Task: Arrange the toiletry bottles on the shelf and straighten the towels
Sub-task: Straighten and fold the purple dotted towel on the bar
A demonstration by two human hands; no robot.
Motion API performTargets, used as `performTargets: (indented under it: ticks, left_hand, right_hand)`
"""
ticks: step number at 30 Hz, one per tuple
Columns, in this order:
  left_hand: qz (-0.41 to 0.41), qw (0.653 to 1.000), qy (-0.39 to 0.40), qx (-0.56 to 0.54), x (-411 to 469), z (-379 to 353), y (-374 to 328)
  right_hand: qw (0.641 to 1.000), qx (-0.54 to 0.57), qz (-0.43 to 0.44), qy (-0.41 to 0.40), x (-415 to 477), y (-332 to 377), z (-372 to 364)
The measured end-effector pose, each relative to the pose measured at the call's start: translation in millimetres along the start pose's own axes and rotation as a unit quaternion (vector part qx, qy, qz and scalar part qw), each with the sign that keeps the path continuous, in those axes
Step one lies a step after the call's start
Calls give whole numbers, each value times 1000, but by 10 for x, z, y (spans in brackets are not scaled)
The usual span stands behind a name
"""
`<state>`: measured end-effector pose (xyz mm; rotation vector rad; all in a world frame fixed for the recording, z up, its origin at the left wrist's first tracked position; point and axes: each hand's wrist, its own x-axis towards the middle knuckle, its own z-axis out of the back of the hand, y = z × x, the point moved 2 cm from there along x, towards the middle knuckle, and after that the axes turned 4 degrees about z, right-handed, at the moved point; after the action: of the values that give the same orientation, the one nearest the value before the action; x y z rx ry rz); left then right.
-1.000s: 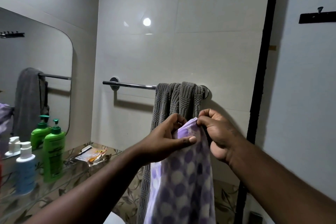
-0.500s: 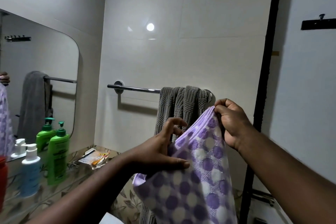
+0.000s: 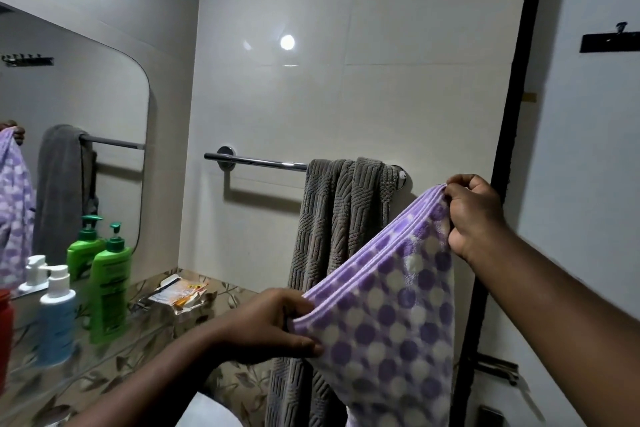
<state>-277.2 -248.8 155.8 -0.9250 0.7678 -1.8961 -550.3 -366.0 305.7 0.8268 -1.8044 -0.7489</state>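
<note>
Change: purple towel (image 3: 391,315) stretched wider than before.
Axis: top edge slanting from lower centre up to right of frame, before grey towel (image 3: 339,211).
Left hand (image 3: 273,326): pinching low end.
Right hand (image 3: 474,215): gripping high corner.

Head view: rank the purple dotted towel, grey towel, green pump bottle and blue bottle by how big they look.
1. purple dotted towel, though it is nearer the camera and partly hides the grey one, so that pair is unsure
2. grey towel
3. green pump bottle
4. blue bottle
</note>
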Motion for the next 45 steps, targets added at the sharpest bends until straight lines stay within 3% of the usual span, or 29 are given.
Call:
performTargets:
  ticks: [3,7,11,15,17,20,23,25,28,32,40,45]
  left_hand:
    - [-14,997,-61,-44,-71,205,45]
    - [-98,984,-150,20,-131,420,-172]
    - [-155,965,-214,-8,-149,630,-374]
    - [-160,952,-261,-27,-174,849,-494]
    - [-161,941,-282,-94,-195,992,-523]
    - [-95,919,-296,-243,-120,1120,-533]
    - [81,892,-316,-312,111,1028,-409]
    - [136,874,-318,-342,245,905,-392]
    - [84,885,-352,-293,364,727,-467]
    - [26,910,-343,-231,494,400,-663]
    - [42,926,-349,-136,600,119,-859]
    - [41,942,-292,-160,548,92,-1037]
  right_hand:
    - [1000,6,-13,-18,69,-33,92]
    - [999,-26,-21,-29,82,-106,133]
    - [997,-69,-25,-37,120,-172,216]
    - [997,-40,-39,48,94,-124,246]
    - [992,20,-51,114,74,-57,287]
    - [977,81,-99,170,-12,-56,282]
    - [985,-32,-135,100,-134,-332,125]
    - [987,-96,-113,56,-220,-502,-10]
    - [990,-119,-63,32,-369,-571,-178]
    - [989,-127,19,77,-638,-453,-452]
    - [972,-126,91,176,-1043,-229,-686]
    - [954,-128,155,222,-1103,-219,-595]
